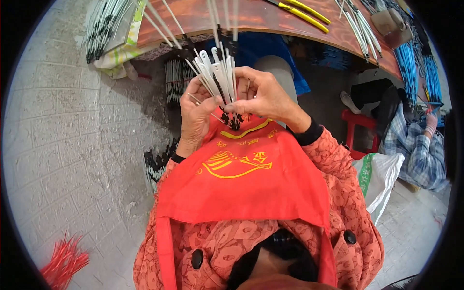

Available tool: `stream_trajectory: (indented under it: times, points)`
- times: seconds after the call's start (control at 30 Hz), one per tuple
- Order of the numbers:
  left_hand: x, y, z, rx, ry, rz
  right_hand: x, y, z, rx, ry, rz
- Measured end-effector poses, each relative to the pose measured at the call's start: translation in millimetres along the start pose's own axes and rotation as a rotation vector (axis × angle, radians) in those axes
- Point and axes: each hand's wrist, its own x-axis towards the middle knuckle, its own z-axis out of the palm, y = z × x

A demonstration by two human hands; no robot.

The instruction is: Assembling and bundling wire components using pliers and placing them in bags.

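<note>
In front of my chest, both hands hold a bundle of umbrella ribs [231, 77], thin white rods with black joints. The rods fan upward past the table edge, and their lower ends meet in a black cluster over my red apron [241, 193]. Several flat white strips [220, 77] stand among the rods. My left hand [197, 113] is closed around the left side, thumb pointing inward. From the right, my right hand [270, 96] pinches the bundle low down, its thumb and fingertips close to the left thumb. What lies exactly between the fingertips is partly hidden.
Yellow-handled pliers [307, 14] and loose white rods [360, 29] lie on the reddish table [270, 21]. More rods [108, 29] overhang its left end; blue rods [408, 72] hang at right. A red stool [353, 126], white sack [382, 181] and co-worker in plaid [415, 150] are rightward.
</note>
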Motion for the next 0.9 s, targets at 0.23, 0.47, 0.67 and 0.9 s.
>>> stream_trajectory:
  times: [0.23, 0.47, 0.67, 0.9]
  points:
    - [-12.2, 9.6, -8.4, -0.075, 0.052, -0.088, -4.3, -13.6, 0.1, 0.055, -0.101, -0.025]
    - [-9.5, -2.4, -23.4, -0.13, -0.071, -0.026, 8.3, -11.3, 0.9, -0.21, -0.083, -0.248]
    - [-9.3, -6.9, -14.3, -0.175, 0.035, 0.059, 8.6, -7.9, 15.5, -0.011, -0.101, -0.228]
    - [-13.3, 13.5, -6.9, -0.023, 0.113, 0.002, -6.7, -12.7, 23.8, -0.165, 0.099, -0.241]
